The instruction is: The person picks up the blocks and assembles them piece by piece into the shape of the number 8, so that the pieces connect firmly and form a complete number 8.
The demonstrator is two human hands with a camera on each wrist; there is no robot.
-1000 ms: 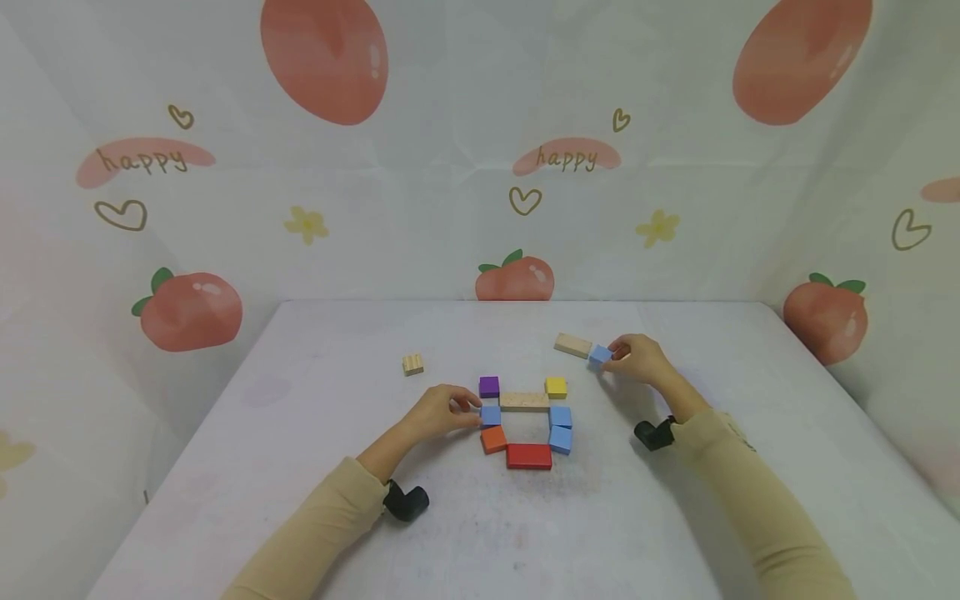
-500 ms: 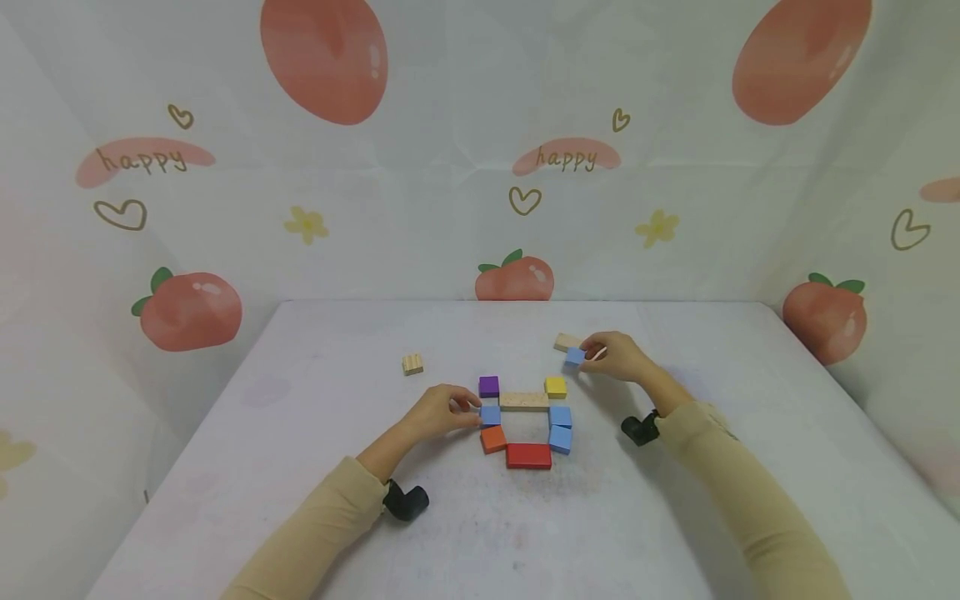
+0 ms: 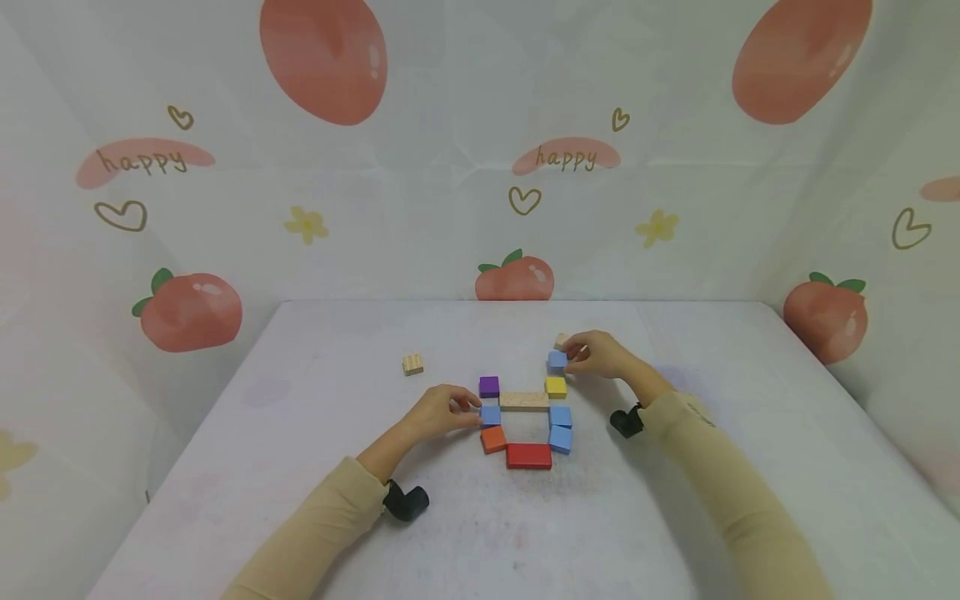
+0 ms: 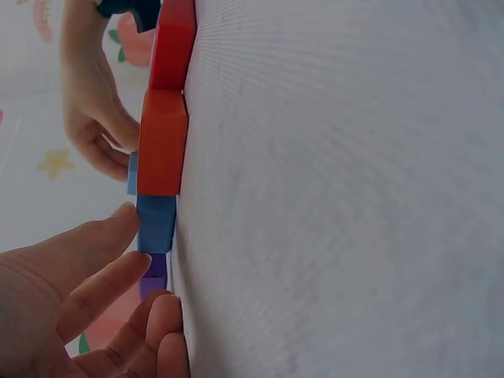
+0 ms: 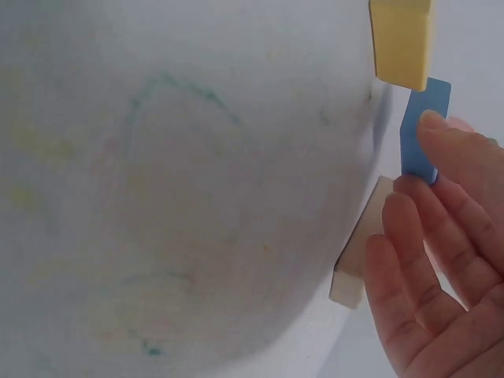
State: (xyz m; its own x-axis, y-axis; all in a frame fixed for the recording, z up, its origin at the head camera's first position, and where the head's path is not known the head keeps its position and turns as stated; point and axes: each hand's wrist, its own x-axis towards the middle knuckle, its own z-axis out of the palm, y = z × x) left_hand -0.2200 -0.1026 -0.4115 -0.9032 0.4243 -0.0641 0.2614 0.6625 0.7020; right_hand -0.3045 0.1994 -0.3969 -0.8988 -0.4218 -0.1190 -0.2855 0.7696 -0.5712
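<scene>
My right hand pinches a blue block by its right side, thumb on one face in the right wrist view. This block hangs close behind the yellow block. My left hand stays at the left side of the layout, thumb and index fingertips spread right at another blue block. That block sits between a purple block and an orange block. Behind my right fingers lies a plain wooden plank, mostly hidden in the head view.
A long wooden plank bridges the two sides of the layout. Two blue blocks line its right side and a red block closes the front. A small ridged wooden block lies at the back left of the white table.
My right hand has moved left with the blue block, from beside the back plank to just behind the yellow block. My left hand and the laid blocks have not moved.
</scene>
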